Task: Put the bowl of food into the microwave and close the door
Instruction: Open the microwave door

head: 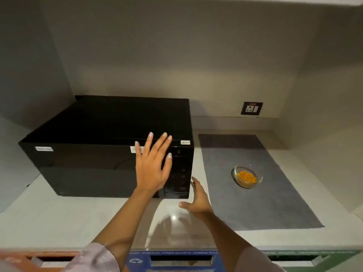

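A black microwave (94,154) stands on the pale counter with its door shut. My left hand (153,163) is spread flat in front of the door's right side, near the control panel (181,169), fingers apart and holding nothing. My right hand (196,199) hovers open just off the microwave's lower right corner, above the counter. A small clear glass bowl (247,176) of orange food sits on a grey mat to the right, well apart from both hands.
The grey mat (265,203) covers the counter's right part. A wall socket (251,108) sits behind it. Walls close in at the left, back and right. Below the counter's front edge (59,246) are labelled bin slots, a blue one (176,260) in the middle.
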{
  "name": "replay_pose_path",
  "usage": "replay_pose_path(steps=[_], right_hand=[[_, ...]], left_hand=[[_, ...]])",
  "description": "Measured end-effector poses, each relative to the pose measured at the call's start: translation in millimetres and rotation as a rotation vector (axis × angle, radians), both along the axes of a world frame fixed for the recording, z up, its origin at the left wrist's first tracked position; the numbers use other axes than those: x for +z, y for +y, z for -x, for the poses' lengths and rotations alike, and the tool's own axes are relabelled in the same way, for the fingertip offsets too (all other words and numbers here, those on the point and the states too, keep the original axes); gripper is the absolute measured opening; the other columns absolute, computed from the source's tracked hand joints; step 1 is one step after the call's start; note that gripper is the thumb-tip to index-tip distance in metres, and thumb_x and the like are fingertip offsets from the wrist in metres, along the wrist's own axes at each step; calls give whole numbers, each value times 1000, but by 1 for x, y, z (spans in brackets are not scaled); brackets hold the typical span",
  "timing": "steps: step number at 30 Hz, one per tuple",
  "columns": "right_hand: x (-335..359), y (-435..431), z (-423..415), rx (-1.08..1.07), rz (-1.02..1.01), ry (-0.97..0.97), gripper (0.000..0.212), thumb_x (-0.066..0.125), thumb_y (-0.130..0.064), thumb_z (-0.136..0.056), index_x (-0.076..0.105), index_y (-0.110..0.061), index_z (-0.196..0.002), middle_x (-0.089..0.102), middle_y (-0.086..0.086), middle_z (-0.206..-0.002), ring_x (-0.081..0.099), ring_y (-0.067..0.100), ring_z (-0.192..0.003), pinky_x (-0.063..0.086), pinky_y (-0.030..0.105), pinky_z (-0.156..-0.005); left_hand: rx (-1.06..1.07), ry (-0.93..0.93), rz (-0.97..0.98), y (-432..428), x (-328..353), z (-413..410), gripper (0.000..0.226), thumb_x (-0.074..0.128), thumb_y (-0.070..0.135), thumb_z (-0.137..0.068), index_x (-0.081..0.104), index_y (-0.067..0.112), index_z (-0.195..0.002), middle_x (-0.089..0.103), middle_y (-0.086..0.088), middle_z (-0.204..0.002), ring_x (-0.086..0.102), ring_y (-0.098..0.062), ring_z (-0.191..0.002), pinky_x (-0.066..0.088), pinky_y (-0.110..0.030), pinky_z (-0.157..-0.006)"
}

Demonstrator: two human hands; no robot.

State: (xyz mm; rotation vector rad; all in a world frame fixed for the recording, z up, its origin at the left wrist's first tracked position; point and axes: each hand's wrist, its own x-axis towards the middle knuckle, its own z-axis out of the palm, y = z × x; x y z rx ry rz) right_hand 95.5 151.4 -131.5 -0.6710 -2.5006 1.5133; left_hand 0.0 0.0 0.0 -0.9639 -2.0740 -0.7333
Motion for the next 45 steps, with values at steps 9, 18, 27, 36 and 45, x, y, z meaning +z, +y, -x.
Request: replay_pose_path(steps=[9, 18, 27, 36, 45], right_hand=[[5, -33, 29, -226, 52, 37, 96, 87, -19, -73, 30, -26, -149, 52, 4, -146, 52, 30, -135, 46, 45, -110], [3, -31, 38, -276, -29, -11, 99, 88, -22, -73, 25, -27, -149, 51, 5, -147, 53, 34, -133, 48, 43, -106], [6, -34, 35, -262, -177, -8, 99, 86, -36, -72, 12, -41, -138, 66, 9, -124, 70, 33, -108, 58, 40, -91], [6, -34, 31, -256, -185, 51, 100, 85, -27, -75, 15, -29, -147, 67, 15, -124, 68, 38, -111, 58, 47, -95], [4, -36, 26, -228, -132, 95, 96, 88, -23, -73, 24, -29, -144, 65, 11, -128, 67, 38, -114, 57, 49, -94]], left_hand=[[67, -175, 57, -45, 1, 25, 48, 32, 42, -101, 49, 23, -141, 52, 3, -146, 32, -16, -145, 7, -44, -124], [7, -238, -43, -43, 8, 17, 49, 39, 49, -96, 56, 23, -135, 57, 5, -139, 39, -14, -140, 11, -44, -124], [-54, -204, -114, -55, 18, 4, 43, 48, 48, -92, 68, 19, -117, 68, 4, -119, 56, -11, -122, 20, -43, -122], [-177, -483, -385, -129, 45, -32, 55, 49, 55, -93, 73, 22, -56, 64, 3, -50, 58, -16, -52, 45, -39, -60], [371, -850, 721, -256, 78, -16, 115, 56, 89, -56, 15, 42, -152, -7, -9, -165, -26, -24, -148, -12, -48, -119]])
